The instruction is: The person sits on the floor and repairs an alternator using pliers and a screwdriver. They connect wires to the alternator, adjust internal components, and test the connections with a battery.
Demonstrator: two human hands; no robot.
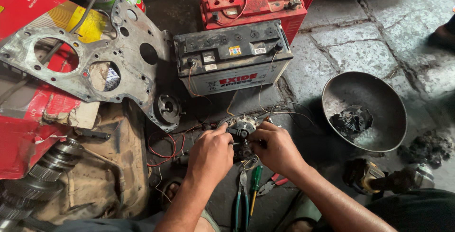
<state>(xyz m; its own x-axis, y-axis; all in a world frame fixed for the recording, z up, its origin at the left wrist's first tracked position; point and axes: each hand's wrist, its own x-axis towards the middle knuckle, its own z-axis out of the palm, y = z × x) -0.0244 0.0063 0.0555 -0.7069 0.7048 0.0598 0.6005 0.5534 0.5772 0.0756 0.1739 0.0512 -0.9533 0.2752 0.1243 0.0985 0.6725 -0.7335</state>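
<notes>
Both hands meet over a small dark electrical part (pixel 241 130) lying on the stone floor (pixel 350 33), just in front of a black-topped car battery (pixel 232 57). The left hand (pixel 211 156) has its fingers (pixel 222 129) curled down onto the part's left edge, and the right hand (pixel 275 149) closes its fingers around the right side, so the part is gripped between them. Thin wires (pixel 279 106) run from the part up toward the battery.

The battery's white front face carries a red lettered label, and small square stickers, one yellow and red, sit on its lid. A red battery (pixel 253 4) stands directly behind it. At far left lies a red and yellow cardboard box (pixel 28 113), torn at the edge, with a grey metal engine plate (pixel 95 66) resting across it. Pliers (pixel 241 191) and a green-handled screwdriver (pixel 256 180) lie just below the hands. A round metal bowl (pixel 374 94) holding dark debris sits to the right.
</notes>
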